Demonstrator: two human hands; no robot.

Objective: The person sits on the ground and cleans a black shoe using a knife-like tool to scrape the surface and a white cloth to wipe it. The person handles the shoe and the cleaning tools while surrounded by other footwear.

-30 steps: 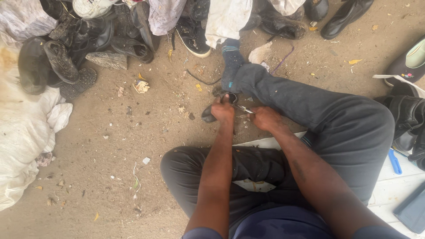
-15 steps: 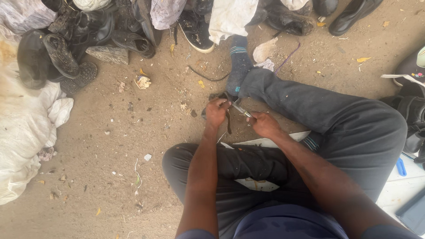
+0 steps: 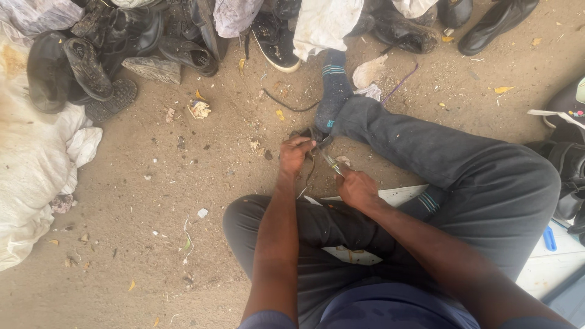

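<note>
I sit on the sandy ground with my legs in dark trousers folded and stretched ahead. My left hand (image 3: 294, 153) is closed on a small dark piece of leather or strap (image 3: 309, 135) just above the ground, beside my socked foot (image 3: 332, 91). My right hand (image 3: 355, 186) grips a thin metal tool (image 3: 329, 159), its tip pointing up-left and touching the dark piece. A thin dark strap end hangs down below my left hand. What kind of tool it is stays unclear.
A heap of worn black shoes and boots (image 3: 116, 42) lies along the top. White sacks (image 3: 36, 164) fill the left edge. More black shoes (image 3: 567, 164) sit at the right. A white board (image 3: 548, 268) lies under my leg with a blue object (image 3: 549, 238) on it. Scraps litter the sand.
Both hands have lifted slightly off the ground and moved apart; the right hand has drawn back toward me, showing the thin tool stretched between the hands.
</note>
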